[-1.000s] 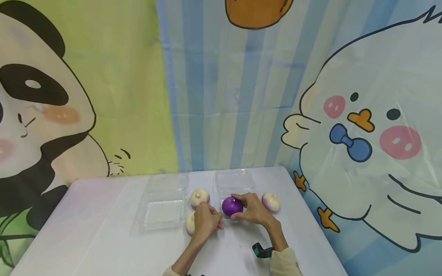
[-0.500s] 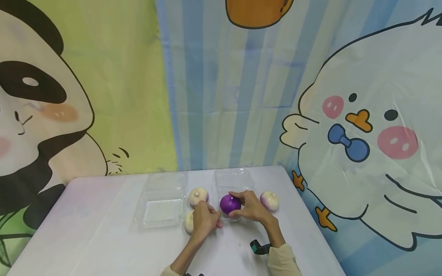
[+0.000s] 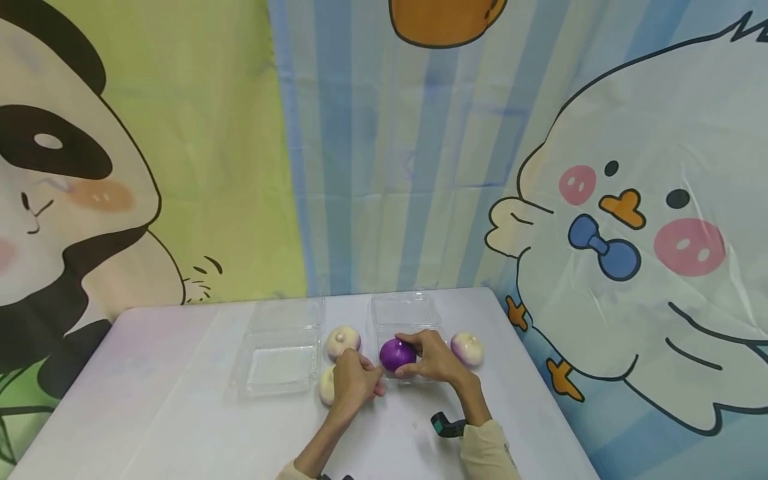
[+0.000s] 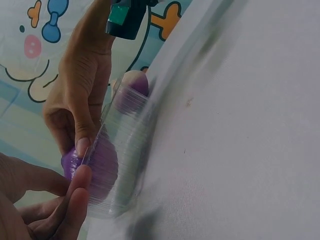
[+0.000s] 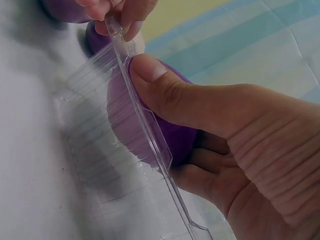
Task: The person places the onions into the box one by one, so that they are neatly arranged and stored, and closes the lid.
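Observation:
A clear plastic clamshell box (image 3: 405, 310) stands with its lid raised at the table's far side. Over its tray, my right hand (image 3: 437, 358) grips a glossy purple onion (image 3: 396, 355), thumb near and fingers on the far side. Through the tray's ribbed wall (image 5: 90, 90) the onion's lower part shows in the right wrist view. My left hand (image 3: 355, 380) pinches the tray's near-left corner between thumb and finger, seen closely in the left wrist view. Beside the left hand lie two cream-and-purple onions, one farther back (image 3: 343, 341) and one partly hidden (image 3: 327, 385).
Another open clear clamshell box (image 3: 282, 370) sits to the left on the white table (image 3: 180, 400). A third cream-and-purple onion (image 3: 467, 349) lies right of the right hand. A black-and-teal camera (image 3: 447, 425) juts from the right wrist. Cartoon-printed curtains (image 3: 372, 147) hang behind the table.
The whole head view has shifted slightly. Both hands keep their places, the right on the purple onion and the left at the box corner.

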### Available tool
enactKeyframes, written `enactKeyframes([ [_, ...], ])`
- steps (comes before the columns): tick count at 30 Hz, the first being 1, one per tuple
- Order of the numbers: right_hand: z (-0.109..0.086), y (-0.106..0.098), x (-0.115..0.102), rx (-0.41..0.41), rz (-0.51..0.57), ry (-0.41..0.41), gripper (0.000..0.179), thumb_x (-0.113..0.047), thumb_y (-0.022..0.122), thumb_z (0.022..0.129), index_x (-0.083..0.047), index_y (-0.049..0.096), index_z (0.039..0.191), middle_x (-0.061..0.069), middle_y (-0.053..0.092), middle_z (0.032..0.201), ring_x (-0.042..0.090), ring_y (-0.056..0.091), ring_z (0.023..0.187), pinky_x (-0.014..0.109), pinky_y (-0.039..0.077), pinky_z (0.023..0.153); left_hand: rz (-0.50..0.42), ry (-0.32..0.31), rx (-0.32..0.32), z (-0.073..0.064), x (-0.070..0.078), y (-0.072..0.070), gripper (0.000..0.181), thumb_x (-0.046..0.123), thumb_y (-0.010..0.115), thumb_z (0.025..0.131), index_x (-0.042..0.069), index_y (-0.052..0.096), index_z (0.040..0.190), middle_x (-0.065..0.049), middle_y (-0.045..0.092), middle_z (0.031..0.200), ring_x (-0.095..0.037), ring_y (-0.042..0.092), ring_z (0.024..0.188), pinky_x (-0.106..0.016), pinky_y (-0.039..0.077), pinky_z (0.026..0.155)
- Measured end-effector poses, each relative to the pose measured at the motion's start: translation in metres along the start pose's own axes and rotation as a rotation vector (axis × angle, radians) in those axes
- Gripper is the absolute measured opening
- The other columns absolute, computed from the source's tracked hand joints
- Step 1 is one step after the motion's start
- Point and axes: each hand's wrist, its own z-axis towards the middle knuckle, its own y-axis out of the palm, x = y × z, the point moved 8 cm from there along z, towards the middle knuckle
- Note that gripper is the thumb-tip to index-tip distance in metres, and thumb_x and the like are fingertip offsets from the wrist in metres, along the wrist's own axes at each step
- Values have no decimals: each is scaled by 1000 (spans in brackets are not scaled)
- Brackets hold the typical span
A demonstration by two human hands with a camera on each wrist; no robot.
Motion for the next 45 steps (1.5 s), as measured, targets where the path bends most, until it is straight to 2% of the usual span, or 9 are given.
enactKeyframes([
  [8,1,4,7,-37,9,11,78,-27,99,82,6,66,143,19,76,137,31,78,122,40,66,103,7,10,1,-4,-2,1,21,-2,78,86,2,70,67,-4,67,48,-10,64,37,-26,55,40],
  [13,1,7,8,-54,26,21,77,-25,99,81,7,66,143,21,76,136,33,77,123,40,66,103,6,-9,-2,-4,-4,1,24,0,81,88,3,70,67,-2,67,47,-9,63,37,-25,54,39],
  [21,3,6,8,-60,37,7,77,-22,98,82,10,64,143,24,74,137,37,76,125,43,65,105,6,-8,-1,-1,1,0,23,-1,80,88,3,70,69,-2,67,48,-9,63,37,-24,54,38],
  [28,3,6,15,-60,41,53,76,-24,97,83,4,65,146,18,75,139,30,76,126,40,65,106,5,3,-2,1,3,0,19,-2,79,87,1,70,70,-4,67,48,-10,64,38,-26,55,39],
  [45,4,10,18,-75,50,57,76,-26,97,83,5,65,145,17,76,138,27,77,125,40,65,105,-10,-3,-6,1,2,1,19,-4,78,88,0,69,72,-5,68,49,-11,65,39,-28,58,40],
])
